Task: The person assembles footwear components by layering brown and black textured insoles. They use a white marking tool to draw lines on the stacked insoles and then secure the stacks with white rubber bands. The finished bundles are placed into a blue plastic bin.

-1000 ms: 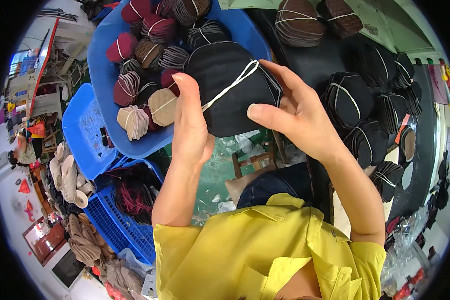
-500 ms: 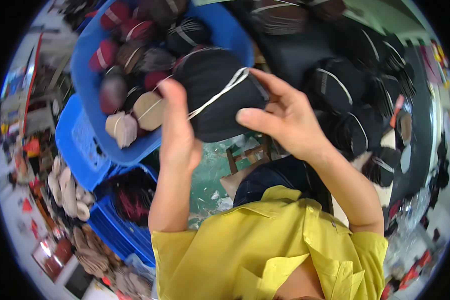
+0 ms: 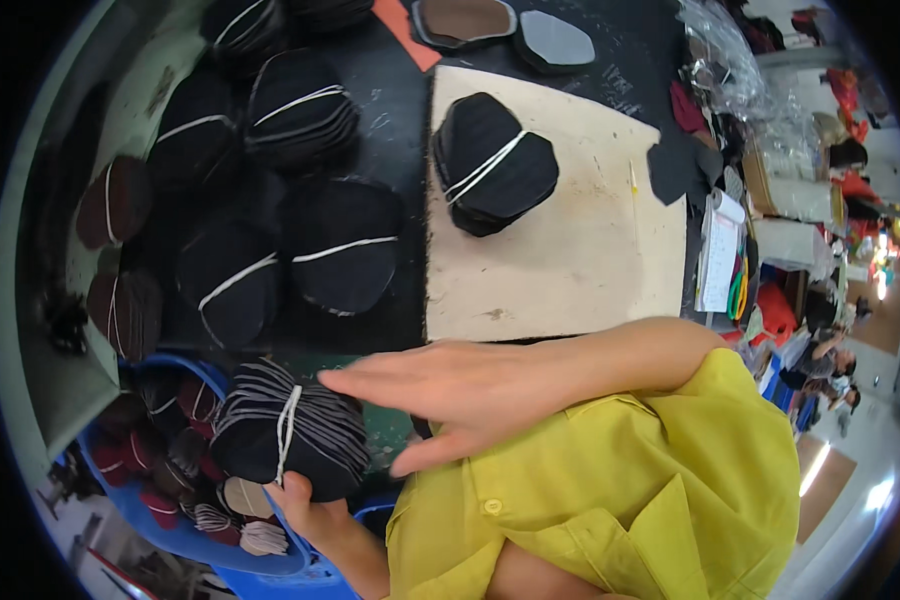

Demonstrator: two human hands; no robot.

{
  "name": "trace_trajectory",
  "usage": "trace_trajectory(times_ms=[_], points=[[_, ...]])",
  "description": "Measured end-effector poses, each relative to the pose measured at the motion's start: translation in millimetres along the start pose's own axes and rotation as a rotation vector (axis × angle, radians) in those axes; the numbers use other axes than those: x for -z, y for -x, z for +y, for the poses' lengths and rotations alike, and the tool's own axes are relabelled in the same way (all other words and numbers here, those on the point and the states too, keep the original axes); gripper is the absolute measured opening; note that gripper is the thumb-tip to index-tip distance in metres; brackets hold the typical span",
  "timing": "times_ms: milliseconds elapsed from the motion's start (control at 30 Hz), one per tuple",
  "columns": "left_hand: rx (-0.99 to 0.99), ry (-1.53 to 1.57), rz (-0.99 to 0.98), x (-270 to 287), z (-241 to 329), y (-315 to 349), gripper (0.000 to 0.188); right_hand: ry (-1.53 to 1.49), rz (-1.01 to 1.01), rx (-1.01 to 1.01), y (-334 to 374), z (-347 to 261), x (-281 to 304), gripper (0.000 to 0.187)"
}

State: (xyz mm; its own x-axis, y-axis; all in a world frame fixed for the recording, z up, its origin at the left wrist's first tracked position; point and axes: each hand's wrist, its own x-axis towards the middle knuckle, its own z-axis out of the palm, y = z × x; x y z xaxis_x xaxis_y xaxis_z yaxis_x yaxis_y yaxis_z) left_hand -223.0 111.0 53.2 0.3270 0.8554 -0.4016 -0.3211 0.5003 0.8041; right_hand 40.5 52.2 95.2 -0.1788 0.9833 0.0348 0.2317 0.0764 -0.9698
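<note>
My left hand point(image 3: 315, 512) grips a thick bundle of black, grey-edged cut pieces point(image 3: 255, 430) from below. A white band point(image 3: 288, 425) runs round the stack's middle, and most of my left fingers are hidden behind it. Beside the bundle is my right hand point(image 3: 470, 390), flat with its fingers stretched and thumb apart, holding nothing. Its fingertips come close to the stack's upper right; I cannot tell whether they touch. Another banded black bundle point(image 3: 495, 160) lies on a beige board point(image 3: 590, 260) on the dark table point(image 3: 400, 110).
A blue tub point(image 3: 210, 555) with several maroon, black and beige bundles stands under my left hand. Several banded black bundles point(image 3: 345, 245) lie on the table's left part. Near the board's right edge are a notepad point(image 3: 718, 265) and green-yellow scissors point(image 3: 738, 290).
My view has swung right, from the tub to the table. My right hand has let go of the black bundle; my left still holds it, with its grey edges now showing.
</note>
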Motion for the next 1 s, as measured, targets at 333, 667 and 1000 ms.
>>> trace_trajectory(times_ms=[333, 667, 1000], points=[[0.064, -0.021, -0.062, -45.4, 4.9, -19.3, 0.081, 0.608, 0.809, -0.063, 100.5, 42.4, 91.1, 0.048], [0.117, -0.57, -0.013, -151.5, -1.1, -31.8, 0.073, 0.633, 0.773, -0.123, 52.6, 74.7, 101.0, 0.08], [-0.079, -0.373, -0.473, -252.0, -70.0, -72.2, 0.09, 0.769, 1.035, -0.219, 96.5, 65.9, 179.0, 0.076]])
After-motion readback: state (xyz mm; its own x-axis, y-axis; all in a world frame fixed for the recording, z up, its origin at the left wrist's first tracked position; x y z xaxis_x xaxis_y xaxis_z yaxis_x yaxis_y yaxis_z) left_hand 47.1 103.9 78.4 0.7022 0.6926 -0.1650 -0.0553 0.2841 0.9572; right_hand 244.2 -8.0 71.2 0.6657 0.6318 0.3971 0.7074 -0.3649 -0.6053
